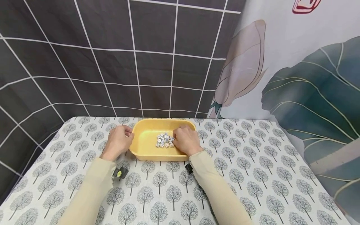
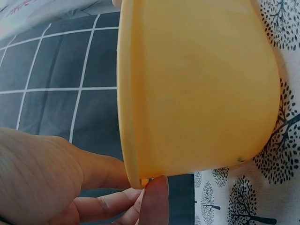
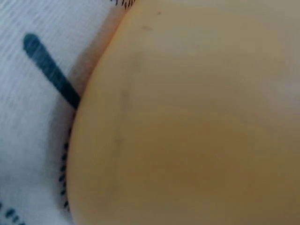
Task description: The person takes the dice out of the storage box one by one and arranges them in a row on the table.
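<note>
A yellow plastic basin [image 1: 146, 153] with rounded corners stands on the table, and a small pile of white dice [image 1: 162, 140] lies on its floor. My left hand [image 1: 119, 139] is at the basin's left end. In the left wrist view, the thumb and fingers [image 2: 154, 201] of that hand pinch the basin's rim. My right hand [image 1: 186, 139] reaches over the near right rim into the basin, bent fingers down at the right side of the dice. Its fingertips are mostly hidden, so I cannot tell whether they hold a die. The right wrist view shows only the basin's outer wall [image 3: 187, 117] and cloth.
A white cloth with a grey tree print [image 1: 160, 179] covers the table. Behind the table hangs a dark curtain with white grid lines [image 1: 153, 68]. To the right is a pale hanging with a large flower and leaf print [image 1: 244, 62].
</note>
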Demonstrator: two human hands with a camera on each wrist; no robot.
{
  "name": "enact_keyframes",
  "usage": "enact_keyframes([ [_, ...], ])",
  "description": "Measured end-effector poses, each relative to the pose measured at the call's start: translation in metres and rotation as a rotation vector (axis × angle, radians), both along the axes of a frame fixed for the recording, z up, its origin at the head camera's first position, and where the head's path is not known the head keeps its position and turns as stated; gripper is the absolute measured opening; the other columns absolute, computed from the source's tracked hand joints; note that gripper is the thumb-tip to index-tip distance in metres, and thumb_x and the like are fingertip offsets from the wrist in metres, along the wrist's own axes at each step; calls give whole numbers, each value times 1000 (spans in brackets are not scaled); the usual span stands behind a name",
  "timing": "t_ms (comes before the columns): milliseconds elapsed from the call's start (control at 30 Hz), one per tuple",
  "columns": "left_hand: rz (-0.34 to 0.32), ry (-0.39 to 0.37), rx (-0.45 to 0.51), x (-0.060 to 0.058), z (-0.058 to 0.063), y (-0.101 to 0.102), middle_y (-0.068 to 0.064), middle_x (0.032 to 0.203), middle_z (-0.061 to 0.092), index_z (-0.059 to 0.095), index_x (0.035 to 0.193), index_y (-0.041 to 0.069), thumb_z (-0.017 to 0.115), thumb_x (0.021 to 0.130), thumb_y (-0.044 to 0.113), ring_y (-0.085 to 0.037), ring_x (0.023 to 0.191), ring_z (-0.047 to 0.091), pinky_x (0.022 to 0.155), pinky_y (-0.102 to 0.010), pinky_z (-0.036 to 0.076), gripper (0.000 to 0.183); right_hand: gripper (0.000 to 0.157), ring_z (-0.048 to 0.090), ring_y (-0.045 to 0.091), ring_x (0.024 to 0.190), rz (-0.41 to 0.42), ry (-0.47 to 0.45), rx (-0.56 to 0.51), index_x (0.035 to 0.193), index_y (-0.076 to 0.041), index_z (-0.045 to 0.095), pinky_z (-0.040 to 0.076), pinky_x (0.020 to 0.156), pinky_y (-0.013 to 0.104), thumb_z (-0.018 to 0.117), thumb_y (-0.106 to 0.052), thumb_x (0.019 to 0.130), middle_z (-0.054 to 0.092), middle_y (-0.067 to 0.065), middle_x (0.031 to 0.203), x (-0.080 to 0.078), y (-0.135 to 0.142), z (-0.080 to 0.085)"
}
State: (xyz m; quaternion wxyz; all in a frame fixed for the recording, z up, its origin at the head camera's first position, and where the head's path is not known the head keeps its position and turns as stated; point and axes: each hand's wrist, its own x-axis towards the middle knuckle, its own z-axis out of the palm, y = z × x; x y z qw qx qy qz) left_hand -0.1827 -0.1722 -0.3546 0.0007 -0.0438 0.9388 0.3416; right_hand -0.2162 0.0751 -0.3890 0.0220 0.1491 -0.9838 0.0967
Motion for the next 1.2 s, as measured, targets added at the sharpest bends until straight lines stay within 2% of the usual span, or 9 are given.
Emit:
enact_keyframes([
  [333, -5, -5, 8, 0, -2, 0, -21, 106, 67, 66, 118, -8, 57, 98, 9, -27, 87, 63, 66, -25, 52, 28, 10, 61, 21, 100, 5, -15, -42, 96, -16, 77, 61, 79, 40, 77, -16, 86, 67, 3, 102, 0, 2, 2],
  [533, -6, -7, 17, 0, -3, 0, -21, 106, 67, 66, 118, -8, 57, 98, 10, -27, 88, 63, 68, -26, 53, 28, 11, 62, 25, 100, 12, 2, -118, 97, -14, 77, 62, 81, 46, 76, -15, 86, 67, 7, 107, 2, 7, 5],
  [633, -7, -5, 14, 0, -3, 0, -21, 106, 68, 66, 118, -7, 57, 98, 10, -27, 88, 64, 69, -26, 52, 28, 10, 63, 26, 102, 30, 7, -155, 96, -13, 76, 62, 83, 48, 76, -14, 85, 67, 9, 109, 2, 10, 7],
  [767, -10, -5, 15, 0, -3, 0, -21, 106, 68, 66, 118, -7, 57, 98, 9, -27, 87, 64, 68, -26, 52, 28, 11, 63, 27, 102, 66, 7, -186, 95, -11, 76, 61, 88, 45, 77, -11, 84, 67, 10, 109, 2, 15, 10],
  [1067, -9, -2, 35, 0, -3, -1, -21, 106, 69, 66, 120, -7, 57, 98, 10, -28, 88, 65, 73, -31, 55, 29, 17, 63, 26, 106, 75, -61, -213, 103, -12, 75, 60, 94, 45, 77, -13, 86, 66, 10, 119, 3, 20, 18],
  [1200, -6, 6, 29, 1, -3, -1, -21, 106, 69, 66, 119, -7, 57, 98, 10, -27, 87, 65, 70, -27, 53, 28, 17, 62, 27, 107, 82, -73, -213, 105, -13, 75, 60, 93, 44, 76, -14, 87, 65, 9, 119, 5, 23, 26],
])
